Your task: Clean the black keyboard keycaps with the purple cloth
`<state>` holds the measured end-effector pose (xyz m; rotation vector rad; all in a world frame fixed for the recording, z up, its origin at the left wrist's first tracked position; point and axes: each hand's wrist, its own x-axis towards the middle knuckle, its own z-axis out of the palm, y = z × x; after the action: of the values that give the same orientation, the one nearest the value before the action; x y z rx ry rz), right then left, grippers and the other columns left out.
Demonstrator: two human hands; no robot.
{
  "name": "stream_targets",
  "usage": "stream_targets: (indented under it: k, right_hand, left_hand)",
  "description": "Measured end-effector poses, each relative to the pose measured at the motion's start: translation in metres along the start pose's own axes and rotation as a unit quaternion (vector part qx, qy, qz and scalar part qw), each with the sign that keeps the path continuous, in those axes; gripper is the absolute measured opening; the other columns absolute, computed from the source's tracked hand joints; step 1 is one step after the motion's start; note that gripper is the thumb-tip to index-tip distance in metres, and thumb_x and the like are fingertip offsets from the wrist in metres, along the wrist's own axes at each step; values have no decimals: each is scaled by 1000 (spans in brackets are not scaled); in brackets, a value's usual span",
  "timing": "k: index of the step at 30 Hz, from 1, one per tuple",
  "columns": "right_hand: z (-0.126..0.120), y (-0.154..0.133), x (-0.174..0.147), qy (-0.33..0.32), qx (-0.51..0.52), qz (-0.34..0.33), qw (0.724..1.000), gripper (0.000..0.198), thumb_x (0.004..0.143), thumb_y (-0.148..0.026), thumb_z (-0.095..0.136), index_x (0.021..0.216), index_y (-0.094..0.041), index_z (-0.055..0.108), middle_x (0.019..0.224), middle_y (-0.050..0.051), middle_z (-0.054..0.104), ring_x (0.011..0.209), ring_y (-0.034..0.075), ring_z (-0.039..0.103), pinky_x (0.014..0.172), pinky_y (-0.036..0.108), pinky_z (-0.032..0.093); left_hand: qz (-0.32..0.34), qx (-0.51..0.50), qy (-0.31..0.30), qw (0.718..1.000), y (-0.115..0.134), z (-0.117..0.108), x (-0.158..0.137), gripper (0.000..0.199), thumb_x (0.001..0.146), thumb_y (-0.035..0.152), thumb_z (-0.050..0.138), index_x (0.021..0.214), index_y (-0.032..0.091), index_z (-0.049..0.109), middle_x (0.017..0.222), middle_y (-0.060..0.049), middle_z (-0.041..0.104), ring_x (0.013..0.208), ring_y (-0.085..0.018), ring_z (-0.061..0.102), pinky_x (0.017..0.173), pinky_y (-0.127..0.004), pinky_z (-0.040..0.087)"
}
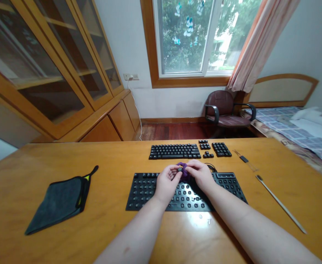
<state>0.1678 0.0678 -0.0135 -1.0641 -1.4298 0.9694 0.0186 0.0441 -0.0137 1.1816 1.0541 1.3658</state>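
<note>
Above the middle of a black keyboard base (pixel 147 190), its key posts bare, both my hands meet. My left hand (pixel 167 183) pinches a small dark keycap (pixel 180 169) between thumb and fingers. My right hand (pixel 201 174) is closed on a purple cloth (pixel 186 177), which is bunched up against the keycap. Part of the cloth is hidden behind my fingers. Behind the base, loose black keycaps (pixel 174 151) lie in rows, set out like a keyboard layout.
On the left lies a folded dark grey cloth (pixel 58 200) with a loop. To the right are a wire keycap puller (pixel 243 159) and a long thin brush (pixel 282 204). Beyond the wooden table (pixel 108 238) stand a chair (pixel 227 110), a bed (pixel 282 117) and a glass-door cabinet (pixel 67 99).
</note>
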Motion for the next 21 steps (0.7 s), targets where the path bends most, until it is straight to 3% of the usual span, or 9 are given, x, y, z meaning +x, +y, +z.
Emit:
stream_targets:
  k: [6, 8, 13, 17, 21]
  right_hand:
    - [1, 1, -1, -17, 7, -9, 1000, 7, 69, -27, 68, 73, -21, 70, 75, 3, 65, 74, 17, 59, 74, 31, 47]
    - [1, 2, -1, -29, 5, -19, 999, 8, 69, -27, 69, 74, -22, 71, 75, 2, 64, 73, 16, 59, 73, 31, 47]
    - [1, 3, -2, -35, -5, -22, 999, 8, 71, -27, 69, 76, -22, 72, 75, 3, 63, 73, 17, 59, 73, 32, 47]
    - [0, 2, 0, -40, 7, -9, 999, 9, 70, -28, 69, 73, -21, 71, 74, 3, 64, 73, 17, 59, 73, 32, 47]
    - [0, 3, 1, -5, 26, 21, 999, 9, 67, -29, 69, 70, -20, 70, 74, 3, 66, 73, 17, 60, 73, 32, 47]
  left_hand:
    - [96, 122, -3, 988, 5, -6, 2, 17, 76, 21, 60, 89, 20, 70, 100, -7, 66, 98, -19, 61, 93, -35, 46]
    - [83, 118, 10, 989, 4, -6, 4, 19, 75, 21, 60, 91, 20, 70, 98, -6, 67, 97, -19, 61, 92, -36, 47]
    - [-7, -13, 12, 1000, -2, -2, 4, 23, 66, 17, 67, 89, 15, 64, 92, -6, 68, 87, -18, 65, 86, -35, 51]
    - [4, -18, 11, 1000, -3, -2, 3, 20, 64, 17, 69, 84, 14, 63, 93, -6, 66, 89, -18, 65, 87, -34, 51]
    - [20, 12, 7, 1000, 0, -2, 2, 18, 69, 19, 65, 87, 15, 66, 97, -8, 65, 91, -18, 64, 87, -33, 51]
